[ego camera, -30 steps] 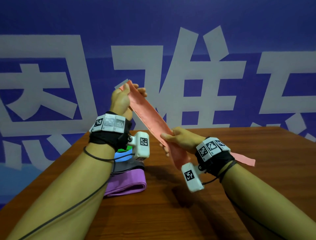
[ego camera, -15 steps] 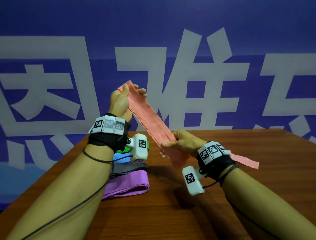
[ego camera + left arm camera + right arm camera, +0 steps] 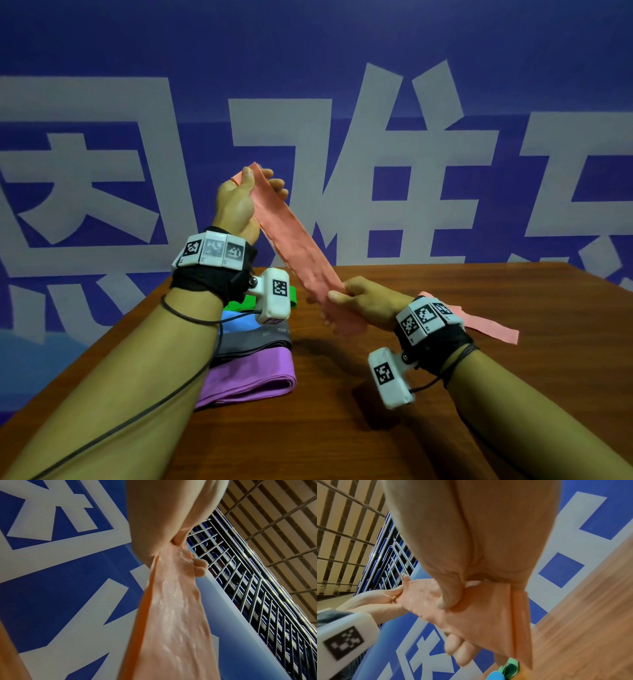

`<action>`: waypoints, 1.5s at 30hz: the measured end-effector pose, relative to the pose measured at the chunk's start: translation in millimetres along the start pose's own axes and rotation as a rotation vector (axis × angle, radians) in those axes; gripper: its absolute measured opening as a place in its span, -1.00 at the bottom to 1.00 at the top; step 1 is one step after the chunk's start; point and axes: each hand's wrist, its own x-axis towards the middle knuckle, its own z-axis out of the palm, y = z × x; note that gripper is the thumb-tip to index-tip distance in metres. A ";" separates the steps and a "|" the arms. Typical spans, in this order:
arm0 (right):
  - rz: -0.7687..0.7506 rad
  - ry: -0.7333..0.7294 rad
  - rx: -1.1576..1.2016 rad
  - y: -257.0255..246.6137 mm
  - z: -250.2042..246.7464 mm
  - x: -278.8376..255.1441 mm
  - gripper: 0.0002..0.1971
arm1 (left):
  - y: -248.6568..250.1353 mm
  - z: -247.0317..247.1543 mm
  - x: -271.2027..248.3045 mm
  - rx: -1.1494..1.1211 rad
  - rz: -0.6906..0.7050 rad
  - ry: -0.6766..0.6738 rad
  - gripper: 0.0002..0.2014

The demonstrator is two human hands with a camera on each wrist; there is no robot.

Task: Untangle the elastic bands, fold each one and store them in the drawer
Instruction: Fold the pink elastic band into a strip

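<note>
A salmon-pink elastic band (image 3: 294, 240) stretches taut on a slant above the wooden table (image 3: 479, 377). My raised left hand (image 3: 246, 192) pinches its upper end between thumb and fingers, also seen in the left wrist view on the band (image 3: 171, 615). Lower down, my right hand (image 3: 356, 298) grips the band (image 3: 471, 615) with the thumb on top. The band's loose tail (image 3: 489, 327) lies on the table behind my right wrist. Folded bands lie stacked at the left: purple (image 3: 250, 380), grey (image 3: 253, 342), blue (image 3: 236, 317) and green (image 3: 246, 301). No drawer is in view.
A blue wall with large white characters (image 3: 342, 154) stands behind the table. The table's left edge (image 3: 113, 339) runs diagonally under my left forearm. Bare wood lies in front of and to the right of my hands.
My right hand has slid a little to the right and down along the pink band. The left hand keeps its pinch on the upper end.
</note>
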 end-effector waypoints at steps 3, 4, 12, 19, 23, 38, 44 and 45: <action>-0.009 0.042 0.020 3.7 -4.8 0.4 -0.59 | -1.5 -0.4 1.6 0.001 0.015 0.013 -0.64; -0.003 0.045 0.018 4.7 -6.3 0.9 -0.59 | -2.2 0.2 2.4 -0.006 0.017 0.018 -0.64; 0.042 0.199 -0.224 4.2 -6.0 2.0 -0.57 | -17.4 10.1 2.4 -0.182 0.011 0.162 -0.61; 0.026 0.241 -0.259 19.0 -19.2 4.2 -0.62 | -34.5 35.5 3.6 -0.162 0.031 0.190 -0.61; 0.044 0.196 -0.295 30.5 -41.2 7.8 -0.73 | -55.5 69.1 -4.8 -0.032 0.056 0.056 -0.63; 0.416 0.511 -0.668 77.8 -124.7 27.5 -0.72 | -196.3 131.5 -29.8 0.280 -0.180 -0.246 -0.60; 0.552 0.545 -0.734 85.8 -134.0 17.7 -0.59 | -204.1 136.5 -20.6 0.449 -0.158 -0.423 -0.57; 0.556 0.543 -0.750 85.5 -134.0 16.8 -0.59 | -205.2 136.3 -19.9 0.480 -0.153 -0.441 -0.56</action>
